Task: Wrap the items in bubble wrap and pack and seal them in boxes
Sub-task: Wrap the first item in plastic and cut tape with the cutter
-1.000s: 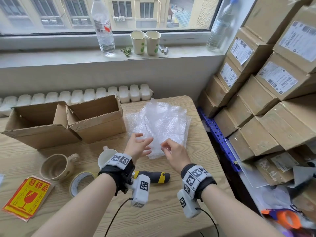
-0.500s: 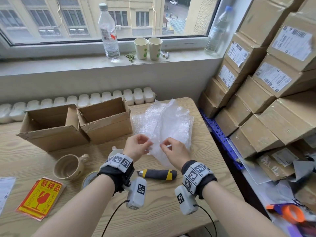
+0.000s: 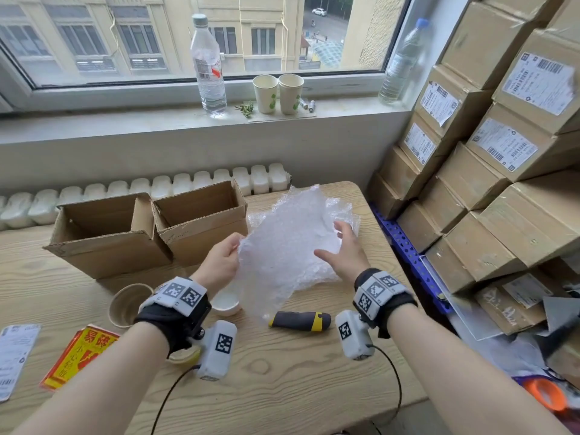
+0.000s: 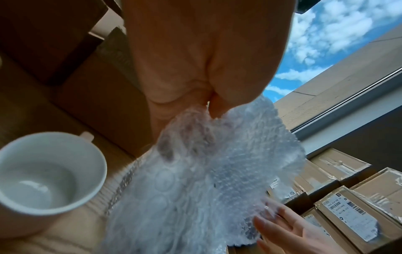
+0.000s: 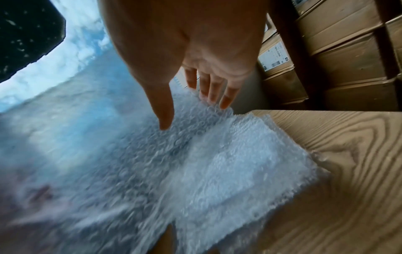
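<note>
A person stands at a pale wood-grain table (image 3: pixel 282 387) under a window. The left hand (image 3: pixel 219 265) pinches the edge of a crinkly, translucent bubble wrap sheet (image 3: pixel 282 246) between thumb and curled fingers, holding it lifted above the table. The right hand (image 3: pixel 343 255) is spread flat with fingers straight, touching the far side of the sheet over a stack of more bubble wrap (image 3: pixel 323 274) lying on the table.

Left of the sheet sit two open brown cardboard boxes (image 3: pixel 201 227), flaps up, touching each other. Near the left wrist stand a tan mug (image 3: pixel 125 306) and a white mug (image 3: pixel 226 304), the white one partly veiled by the hanging sheet. A black and yellow utility knife (image 3: pixel 299 320) lies just below the sheet.

The left wrist view shows the white mug's smooth bare interior (image 4: pixel 41 182) and the pinch up close. The right wrist view shows the stack's bubbled texture (image 5: pixel 228 171) reaching near the table's right edge, with taped cardboard cartons (image 3: pixel 502 183) stacked close beside that edge. Bare table lies in front, toward the person.
</note>
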Tool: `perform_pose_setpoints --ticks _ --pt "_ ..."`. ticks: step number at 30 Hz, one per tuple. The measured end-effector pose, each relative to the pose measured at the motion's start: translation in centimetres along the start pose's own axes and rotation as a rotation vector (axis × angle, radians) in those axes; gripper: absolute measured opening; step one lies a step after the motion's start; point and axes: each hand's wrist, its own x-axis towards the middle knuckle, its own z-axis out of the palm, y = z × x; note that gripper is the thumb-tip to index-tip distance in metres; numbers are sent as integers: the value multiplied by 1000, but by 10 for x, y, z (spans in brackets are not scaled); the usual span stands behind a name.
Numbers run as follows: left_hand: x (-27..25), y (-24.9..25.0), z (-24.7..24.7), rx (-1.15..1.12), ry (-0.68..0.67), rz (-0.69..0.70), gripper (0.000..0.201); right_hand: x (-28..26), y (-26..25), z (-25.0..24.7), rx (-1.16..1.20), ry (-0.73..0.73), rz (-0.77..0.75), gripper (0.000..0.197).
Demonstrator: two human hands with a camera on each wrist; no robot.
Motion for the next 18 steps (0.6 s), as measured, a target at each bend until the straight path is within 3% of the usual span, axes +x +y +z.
perform_pose_setpoints --ticks 3,7,10,14,16,18 --pt "0 3 -10 2 -31 6 12 13 -3 -10 65 -116 35 75" --pt "4 5 -17 -42 20 -13 18 21 -6 -17 73 -156 17 22" --pt "8 9 -20 -121 108 -55 26 24 -11 -24 125 -44 6 6" --pt "11 22 -13 27 278 51 36 27 -26 -40 120 174 -74 13" --pt "8 38 -2 -2 209 105 37 22 -39 -44 88 233 -160 8" --pt "5 54 12 -72 21 99 42 15 -50 -40 70 202 -215 12"
